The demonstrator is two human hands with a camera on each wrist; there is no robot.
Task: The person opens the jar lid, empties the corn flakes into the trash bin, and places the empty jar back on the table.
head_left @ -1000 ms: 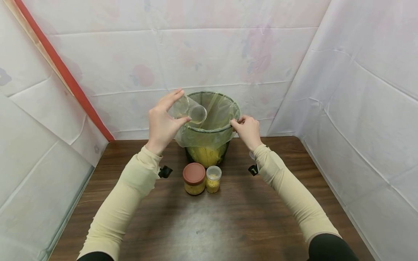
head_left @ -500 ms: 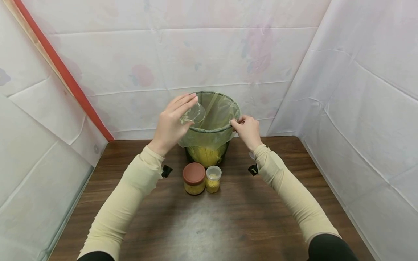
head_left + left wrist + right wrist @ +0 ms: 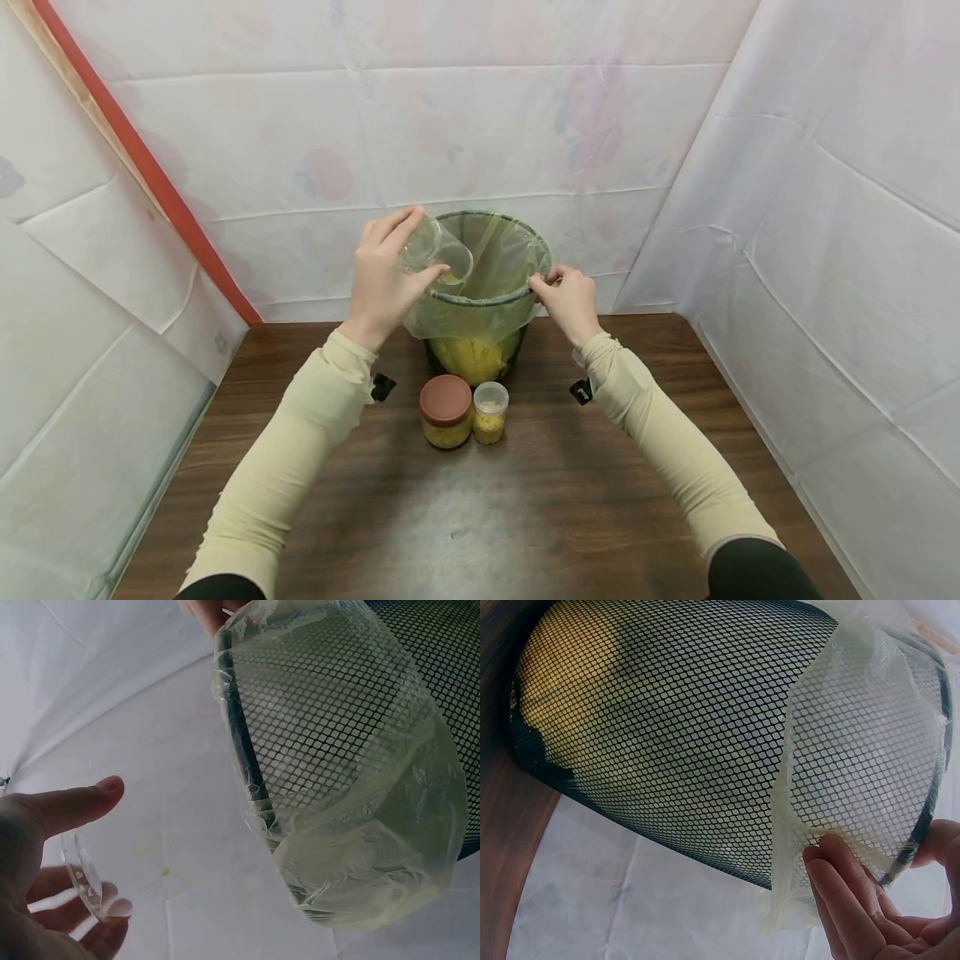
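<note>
My left hand [image 3: 382, 287] grips a clear jar [image 3: 433, 242] between thumb and fingers. The jar is tipped over the left side of a dark mesh trash bin [image 3: 690, 712], its mouth pointing into the bin; small bits cling inside it. A thin, pale green bin liner [image 3: 480, 321] folds down over the rim, and something yellow shows through the mesh low down. On the bin's right side, my right hand [image 3: 573, 304] pinches rim and liner, its thumb and fingers on either side in the right wrist view.
Directly before the bin stand a jar with a reddish-brown lid [image 3: 446, 400] and a smaller clear container with yellow bits [image 3: 490, 417], side by side on the brown wooden table [image 3: 525, 517]. White sheeting [image 3: 480, 125] surrounds the table's back and sides.
My left hand swung the jar in toward the bin, rolling it further over, then came back left a little. The right hand has stayed on the rim.
</note>
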